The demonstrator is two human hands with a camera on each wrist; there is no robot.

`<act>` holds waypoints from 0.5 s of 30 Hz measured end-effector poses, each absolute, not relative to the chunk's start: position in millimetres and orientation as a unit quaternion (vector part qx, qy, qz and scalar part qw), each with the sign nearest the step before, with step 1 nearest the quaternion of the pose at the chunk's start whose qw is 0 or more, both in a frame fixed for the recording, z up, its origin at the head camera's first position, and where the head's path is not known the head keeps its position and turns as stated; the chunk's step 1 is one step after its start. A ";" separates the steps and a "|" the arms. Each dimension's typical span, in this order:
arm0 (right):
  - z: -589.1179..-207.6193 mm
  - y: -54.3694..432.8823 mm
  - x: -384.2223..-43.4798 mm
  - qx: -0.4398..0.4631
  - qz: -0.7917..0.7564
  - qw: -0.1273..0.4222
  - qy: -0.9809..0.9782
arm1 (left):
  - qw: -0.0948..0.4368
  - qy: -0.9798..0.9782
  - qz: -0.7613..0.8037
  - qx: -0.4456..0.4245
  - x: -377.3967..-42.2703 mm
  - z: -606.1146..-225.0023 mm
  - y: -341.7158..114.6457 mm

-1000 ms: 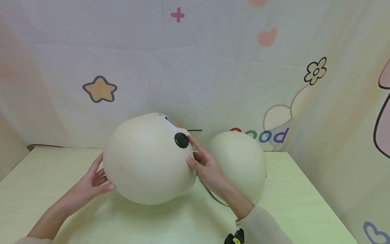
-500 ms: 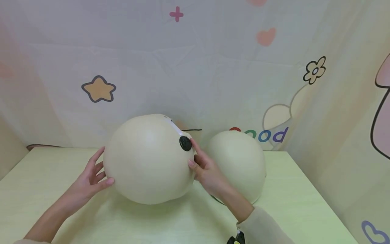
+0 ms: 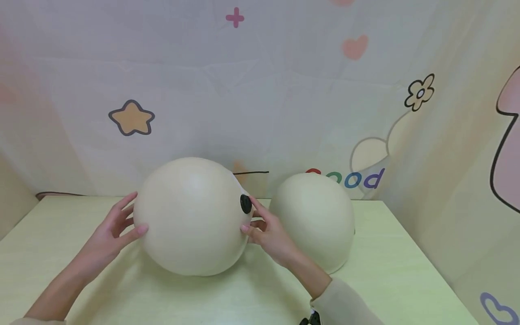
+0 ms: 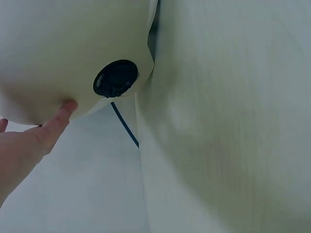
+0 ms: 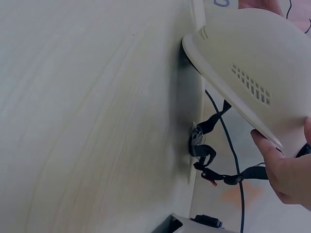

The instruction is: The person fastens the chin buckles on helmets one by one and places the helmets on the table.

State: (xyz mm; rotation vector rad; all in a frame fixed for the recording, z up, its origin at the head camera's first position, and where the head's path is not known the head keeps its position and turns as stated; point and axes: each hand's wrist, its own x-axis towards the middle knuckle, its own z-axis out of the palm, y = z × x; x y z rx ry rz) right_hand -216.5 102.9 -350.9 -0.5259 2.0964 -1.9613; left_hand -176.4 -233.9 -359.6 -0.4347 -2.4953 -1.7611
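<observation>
A smooth cream helmet (image 3: 191,216) sits between both hands over the table, a black round side pivot (image 3: 245,204) at its right edge. My left hand (image 3: 115,225) holds its left side, thumb toward me and fingers spread along the shell. From the right, my right hand (image 3: 270,232) grips it beside the pivot, thumb on the shell and fingers behind the edge. In the right wrist view, slotted vents (image 5: 251,83) show in the shell, and a black chin strap (image 5: 209,160) with a buckle hangs below the rim.
A second cream helmet (image 3: 313,216) stands just right of the held one, partly behind my right forearm. The pale wood table (image 3: 406,271) ends at a printed cloth backdrop (image 3: 284,113). A dark cord (image 5: 228,141) runs past the strap.
The held helmet has turned, its pivot shifting lower and toward the right edge, its white front edge going mostly out of sight. Both hands have moved slightly left with it.
</observation>
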 end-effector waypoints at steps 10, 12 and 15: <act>-356.3 112.1 -222.4 -0.168 -0.625 0.116 0.753 | 0.009 -0.785 -0.600 -0.156 -180.1 -360.4 -228.0; -358.4 113.6 -222.4 -0.170 -0.611 0.127 0.762 | 0.006 -0.786 -0.598 -0.157 -180.0 -361.1 -227.9; -362.1 115.4 -220.8 -0.169 -0.596 0.144 0.772 | 0.001 -0.791 -0.591 -0.156 -179.6 -362.4 -228.6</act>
